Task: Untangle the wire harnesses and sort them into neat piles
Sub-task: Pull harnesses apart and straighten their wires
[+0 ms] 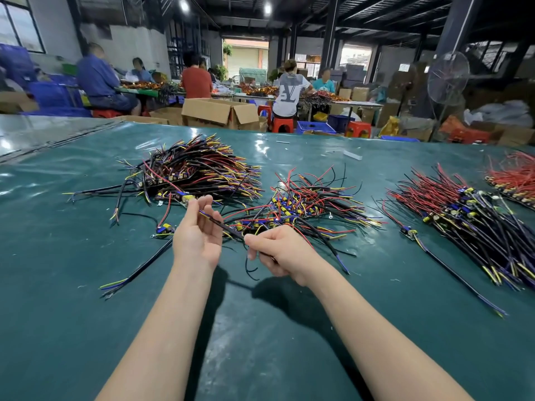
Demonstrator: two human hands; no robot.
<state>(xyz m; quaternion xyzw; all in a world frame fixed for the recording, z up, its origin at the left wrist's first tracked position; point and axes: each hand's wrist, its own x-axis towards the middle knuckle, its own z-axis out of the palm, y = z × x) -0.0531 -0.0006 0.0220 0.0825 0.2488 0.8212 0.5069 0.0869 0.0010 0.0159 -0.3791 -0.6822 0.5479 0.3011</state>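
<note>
A black sheathed harness cable (224, 225) with yellow and blue ends stretches between both hands above the green table (86, 328). My left hand (198, 234) pinches its far end between thumb and fingers. My right hand (278, 250) grips the same cable lower down, fingers curled round it. Just behind the hands lies a tangled heap of harnesses (307, 204) with red, black, yellow and blue wires. A large stacked pile (199, 172) lies at the back left. A laid-out pile (474, 221) sits on the right, and a red-wired pile (515, 178) at the far right.
Loose single harnesses lie on the table: one (139, 269) left of my left forearm, one (451, 267) beside the right pile. Behind the table's far edge are cardboard boxes (220, 112), stools, blue crates, a standing fan (447, 79) and several seated people.
</note>
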